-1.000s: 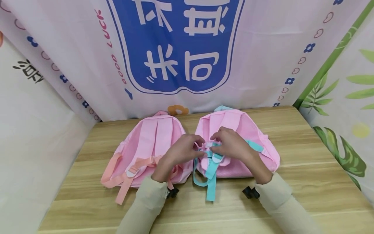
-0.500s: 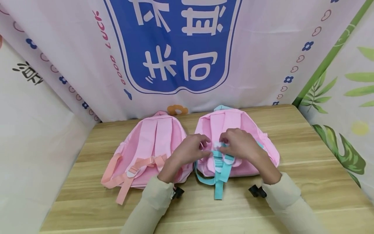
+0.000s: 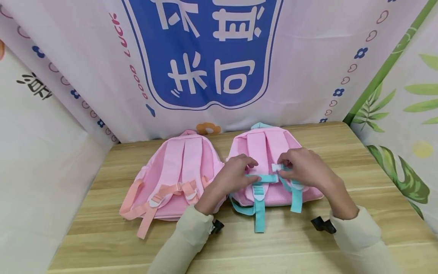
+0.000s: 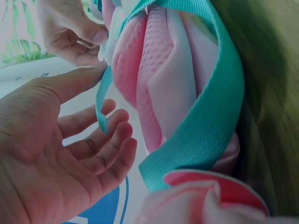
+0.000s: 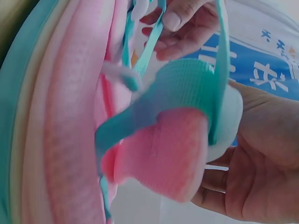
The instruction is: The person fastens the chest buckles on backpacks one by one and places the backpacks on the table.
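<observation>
A pink backpack with teal straps (image 3: 258, 152) lies straps-up on the table. My left hand (image 3: 236, 173) is over its left side, fingers loosely bent and spread. In the left wrist view, a narrow teal strap end (image 4: 103, 102) passes by the thumb, and the fingers are not closed round it. My right hand (image 3: 308, 165) pinches the other teal strap, whose white buckle (image 3: 276, 167) sticks out leftward from the fingers. In the right wrist view, teal webbing (image 5: 187, 84) and a pink strap end (image 5: 163, 154) hide the right fingertips.
A second pink backpack with peach straps (image 3: 174, 156) lies close on the left, its peach chest strap (image 3: 169, 188) running across both shoulder straps. The wooden table (image 3: 260, 255) meets a printed cloth (image 3: 308, 76) behind the bags.
My hands were close together over the teal straps; now they are apart. The right hand has moved right with its strap and white buckle, and the left has shifted slightly right.
</observation>
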